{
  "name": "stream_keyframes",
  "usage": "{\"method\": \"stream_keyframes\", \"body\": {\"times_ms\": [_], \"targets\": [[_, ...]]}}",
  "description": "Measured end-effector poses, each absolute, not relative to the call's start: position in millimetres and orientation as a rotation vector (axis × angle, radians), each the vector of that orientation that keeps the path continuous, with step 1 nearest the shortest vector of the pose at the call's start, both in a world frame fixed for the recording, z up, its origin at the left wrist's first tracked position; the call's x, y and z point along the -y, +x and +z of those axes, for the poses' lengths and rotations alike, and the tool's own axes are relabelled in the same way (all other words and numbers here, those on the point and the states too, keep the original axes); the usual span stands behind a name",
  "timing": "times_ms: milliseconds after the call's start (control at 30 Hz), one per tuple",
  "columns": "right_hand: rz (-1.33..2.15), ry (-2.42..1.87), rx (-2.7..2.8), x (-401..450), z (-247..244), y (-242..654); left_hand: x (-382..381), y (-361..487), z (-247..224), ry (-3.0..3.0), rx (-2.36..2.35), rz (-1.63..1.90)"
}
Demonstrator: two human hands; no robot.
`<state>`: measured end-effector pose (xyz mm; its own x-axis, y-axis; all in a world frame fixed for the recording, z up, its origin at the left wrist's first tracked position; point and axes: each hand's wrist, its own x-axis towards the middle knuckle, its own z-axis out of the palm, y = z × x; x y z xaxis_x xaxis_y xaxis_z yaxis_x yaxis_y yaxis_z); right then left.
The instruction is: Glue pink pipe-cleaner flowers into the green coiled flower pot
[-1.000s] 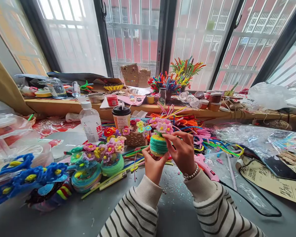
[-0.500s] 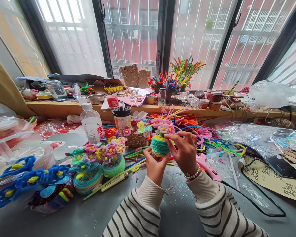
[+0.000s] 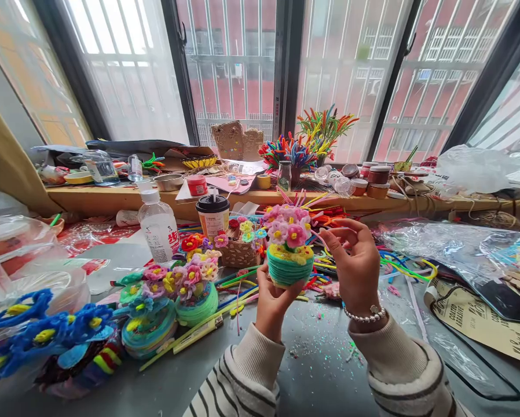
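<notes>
My left hand (image 3: 275, 298) is closed round the base of a small flower pot (image 3: 289, 268) wrapped in turquoise pipe cleaner. Its top is yellow, and pink and lilac pipe-cleaner flowers (image 3: 288, 225) with yellow centres rise from it. The pot is upright above the table. Just right of the flowers is my right hand (image 3: 358, 260), thumb and forefinger pinched together, apart from the pot. A thin pink strand (image 3: 317, 236) shows at those fingertips; whether it is held or lies behind them I cannot tell.
Finished flower pots (image 3: 197, 301) and blue flowers (image 3: 43, 333) stand at left, beside a cutter knife (image 3: 198, 335). Behind are a water bottle (image 3: 158, 226), a lidded cup (image 3: 212, 214) and loose pipe cleaners. Sandpaper (image 3: 481, 324) and a black cable (image 3: 477, 388) lie at right.
My right hand has come away from the flowers, rightward and nearer me, and now covers most of the pink glue gun. The pot has turned slightly in my left hand, showing its yellow top.
</notes>
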<state>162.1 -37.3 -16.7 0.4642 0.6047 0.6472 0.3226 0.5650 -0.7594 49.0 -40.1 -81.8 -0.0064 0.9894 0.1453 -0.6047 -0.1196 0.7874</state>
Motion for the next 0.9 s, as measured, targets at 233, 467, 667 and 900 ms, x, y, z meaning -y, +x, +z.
{"method": "stream_keyframes", "body": {"times_ms": [233,467,667,900], "targets": [[0.244,-1.006,1.237,41.5,-9.6,167.2,46.2,45.7,-71.7,0.745,-0.482,1.383],[0.193,-1.08,1.297,55.4,-10.8,190.6,46.3,40.5,-69.0,0.724,-0.433,1.29],[0.143,-1.304,1.714,91.9,-81.0,224.7,47.9,36.4,-71.6,0.689,-0.274,1.167],[-0.371,-1.268,2.064,133.8,-127.0,243.0,44.9,32.2,-72.8,0.58,-0.248,1.125]]}}
